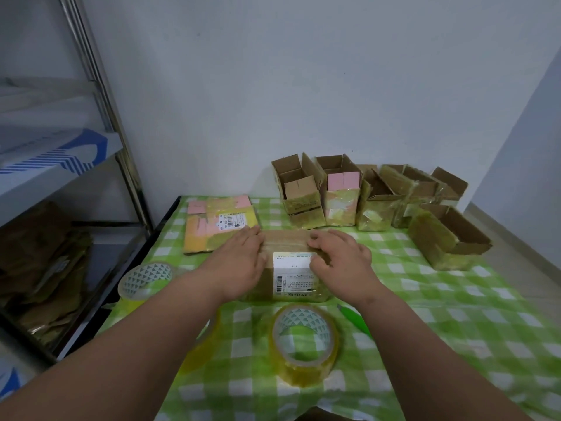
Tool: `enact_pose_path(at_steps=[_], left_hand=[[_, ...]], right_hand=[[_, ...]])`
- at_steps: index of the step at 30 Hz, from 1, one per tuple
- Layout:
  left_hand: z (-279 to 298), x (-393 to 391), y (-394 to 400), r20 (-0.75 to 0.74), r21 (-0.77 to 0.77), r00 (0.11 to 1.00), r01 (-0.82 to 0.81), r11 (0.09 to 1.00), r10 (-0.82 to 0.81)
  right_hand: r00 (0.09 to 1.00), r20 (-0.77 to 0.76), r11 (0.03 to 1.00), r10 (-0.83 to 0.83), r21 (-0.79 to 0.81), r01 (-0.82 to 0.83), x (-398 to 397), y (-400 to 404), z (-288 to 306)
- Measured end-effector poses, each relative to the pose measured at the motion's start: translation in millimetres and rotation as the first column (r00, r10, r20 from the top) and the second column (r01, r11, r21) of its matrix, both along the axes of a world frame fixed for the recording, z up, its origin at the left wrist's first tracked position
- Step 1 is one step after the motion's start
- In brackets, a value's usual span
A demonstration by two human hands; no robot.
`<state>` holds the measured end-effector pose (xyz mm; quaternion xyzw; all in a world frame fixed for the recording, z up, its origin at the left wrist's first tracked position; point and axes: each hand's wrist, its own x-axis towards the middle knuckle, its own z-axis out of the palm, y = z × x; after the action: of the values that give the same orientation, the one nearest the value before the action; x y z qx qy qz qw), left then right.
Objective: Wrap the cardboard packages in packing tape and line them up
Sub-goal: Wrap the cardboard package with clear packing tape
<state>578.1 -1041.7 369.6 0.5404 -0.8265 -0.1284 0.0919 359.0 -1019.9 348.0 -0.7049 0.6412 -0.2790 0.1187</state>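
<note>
Both hands down on one cardboard package (287, 268) in the middle of the desk (455, 314), on a green and white checked cloth. Left hand (239, 262) lying flat on the left side of the package, fingers straight, not curled round anything. Right hand (340, 259) on the right side of the top, fingers bent a little, fingertips (315, 238) pressing down near the far edge; thumb by the white label (293, 276) on top. Hard to tell if that hand pinches some tape or only presses. Shiny tape already across the top of the package.

Just in front of the package, near the body, a roll of clear packing tape (305, 341) lying flat. Another tape roll (145, 282) to the left, tilted up, by the left arm. A third roll (203, 347) partly hidden under the left arm. A green cutter (355, 322) beside the right wrist, partly hidden.

Behind the left hand, a flat package (220, 227) with pink patches and a small label, touching the one under the hands or very close to it. At the back by the white wall, a row of boxes (364, 196) standing side by side, tops open, sides shiny with tape. One more open box (446, 235) lying on its side at the right, a bit in front of the row.

On the left, a metal shelf (100, 95) with brown flat cardboard (42, 268) piled low down.
</note>
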Motion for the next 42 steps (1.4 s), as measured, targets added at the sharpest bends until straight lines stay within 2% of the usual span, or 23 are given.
enact_pose_path(at_steps=[3, 6, 8, 16, 20, 22, 25, 27, 30, 33, 38, 42], left_hand=[[-3.6, -0.3, 1.2, 0.034, 0.020, 0.999, 0.010, 1.000, -0.011], [-4.1, -2.3, -0.4, 0.176, -0.002, 0.984, 0.018, 1.000, -0.017], [-3.3, -3.7, -2.8, 0.217, -0.015, 0.976, 0.015, 1.000, -0.011], [-9.2, -6.4, -3.2, 0.217, -0.064, 0.976, 0.018, 0.998, -0.004], [-9.0, -5.5, -0.8, 0.190, -0.030, 0.982, 0.005, 1.000, 0.001], [-6.8, -4.3, 1.0, 0.144, -0.005, 0.990, -0.005, 1.000, 0.006], [-2.1, -4.7, 2.8, 0.162, 0.015, 0.987, 0.002, 1.000, -0.004], [-0.1, -8.0, 4.3, 0.174, -0.009, 0.985, 0.004, 1.000, -0.002], [-0.1, -12.6, 10.8, 0.134, -0.137, 0.990, -0.020, 0.990, 0.038], [1.0, -12.4, 17.1, 0.114, -0.204, 0.990, -0.056, 0.977, 0.080], [5.0, -2.3, 25.0, 0.150, -0.101, 0.984, -0.077, 0.992, 0.092], [4.9, 1.5, 33.5, 0.156, -0.139, 0.982, -0.082, 0.987, 0.104]], right_hand=[[0.998, -0.067, 1.000, 0.014, 0.004, -0.014, 2.2, -0.5, -1.9], [0.984, -0.178, 0.999, 0.032, 0.025, -0.028, 1.9, 1.1, -7.6], [0.979, -0.203, 0.999, 0.037, 0.039, -0.029, 2.0, 2.7, -9.0], [0.961, -0.274, 0.999, 0.032, 0.025, -0.026, 4.8, 4.8, -2.5], [0.950, -0.309, 0.998, 0.041, 0.053, -0.025, 5.9, 9.9, -3.9], [0.958, -0.285, 0.998, 0.033, 0.065, -0.015, 7.0, 12.1, -2.9], [0.972, -0.237, 0.997, 0.009, 0.071, 0.009, 12.1, 13.1, 2.1], [0.957, -0.291, 0.998, -0.016, 0.060, 0.035, 15.6, 13.2, 5.8], [0.939, -0.344, 0.998, -0.029, 0.047, 0.048, 18.1, 14.6, 9.2], [0.959, -0.279, 0.998, -0.046, 0.025, 0.055, 16.8, 21.9, 5.6], [0.981, -0.018, 0.970, -0.194, -0.151, 0.189, 13.3, 44.3, -0.1], [0.974, 0.076, 0.956, -0.215, -0.185, 0.226, 13.4, 58.5, -1.1]])
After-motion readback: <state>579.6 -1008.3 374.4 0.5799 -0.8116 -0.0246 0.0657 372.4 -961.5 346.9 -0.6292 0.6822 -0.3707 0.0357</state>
